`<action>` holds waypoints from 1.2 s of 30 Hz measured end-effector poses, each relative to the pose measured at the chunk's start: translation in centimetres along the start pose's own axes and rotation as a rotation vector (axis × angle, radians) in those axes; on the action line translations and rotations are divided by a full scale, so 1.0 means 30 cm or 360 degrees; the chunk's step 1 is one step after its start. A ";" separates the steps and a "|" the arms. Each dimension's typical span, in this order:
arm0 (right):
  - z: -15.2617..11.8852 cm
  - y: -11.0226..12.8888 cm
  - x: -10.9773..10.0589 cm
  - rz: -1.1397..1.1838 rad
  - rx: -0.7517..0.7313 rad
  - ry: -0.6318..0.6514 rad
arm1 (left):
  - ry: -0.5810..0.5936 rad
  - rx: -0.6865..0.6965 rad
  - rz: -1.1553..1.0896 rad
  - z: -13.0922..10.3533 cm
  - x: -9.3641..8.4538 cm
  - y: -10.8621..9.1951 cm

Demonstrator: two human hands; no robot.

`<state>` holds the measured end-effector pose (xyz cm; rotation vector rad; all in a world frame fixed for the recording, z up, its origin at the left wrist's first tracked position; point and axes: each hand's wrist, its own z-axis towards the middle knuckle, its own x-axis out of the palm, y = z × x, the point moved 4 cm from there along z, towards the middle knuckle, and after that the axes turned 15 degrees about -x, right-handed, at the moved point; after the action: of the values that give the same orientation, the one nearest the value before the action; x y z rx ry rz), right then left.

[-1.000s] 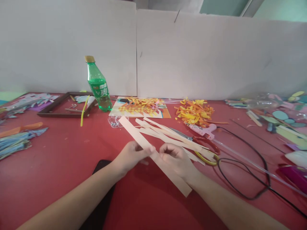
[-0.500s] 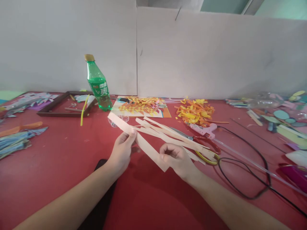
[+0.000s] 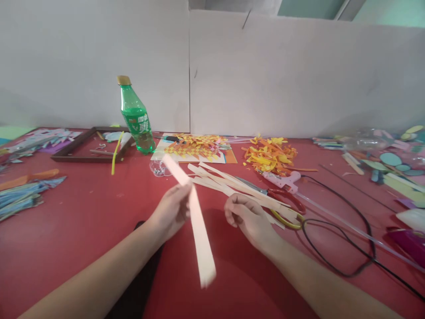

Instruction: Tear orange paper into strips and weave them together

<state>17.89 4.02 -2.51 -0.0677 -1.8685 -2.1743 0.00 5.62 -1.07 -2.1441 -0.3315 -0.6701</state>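
My left hand (image 3: 174, 208) pinches a pale paper strip (image 3: 200, 235) near its middle; the strip's lower end hangs toward the table's front. To the right, my right hand (image 3: 241, 212) is apart from the strip, its fingers curled with nothing visible in them. Just beyond it lies a loose bunch of pale strips (image 3: 215, 181), partly over scissors with red and yellow handles (image 3: 288, 199). Farther back, a woven yellow and orange paper piece (image 3: 189, 148) rests on a white sheet.
A green bottle (image 3: 137, 122) stands beside a brown frame (image 3: 88, 158). Yellow and orange scraps (image 3: 272, 155) lie behind a pink glue gun (image 3: 282, 180) with a looping black cord (image 3: 368, 230). A black object (image 3: 139, 274) lies under my left forearm. Blue strips (image 3: 23, 197) are at left.
My right hand has let go of the strip's lower end, which has swung down and toward me. My left hand still holds the strip and has shifted slightly right.
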 end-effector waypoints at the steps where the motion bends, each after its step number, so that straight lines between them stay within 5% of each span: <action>1: 0.000 -0.003 0.000 0.0016 -0.0003 0.0011 | 0.0167 -0.0160 0.0283 -0.009 0.024 0.028; 4: -0.006 -0.009 0.008 -0.0032 -0.0033 0.0121 | 0.0465 -0.0470 0.1050 -0.041 0.058 0.102; 8: -0.015 -0.002 0.016 -0.0266 0.0005 0.0215 | 0.0511 -0.0399 0.1463 -0.048 0.055 0.117; 13: -0.017 0.022 0.021 -0.0395 -0.0037 0.0231 | 0.0176 -0.0058 0.1104 -0.018 0.029 0.067; 20: -0.046 0.019 0.051 -0.0426 0.0009 0.0668 | 0.0000 0.0058 0.0663 -0.006 0.002 0.032; 36: -0.038 -0.021 0.049 0.0321 0.0342 0.0380 | 0.0223 0.0130 0.0661 -0.013 0.017 0.026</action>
<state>16.49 2.72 -3.01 0.0427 -1.8571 -1.7560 0.63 4.83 -1.08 -1.9900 0.1582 -0.5493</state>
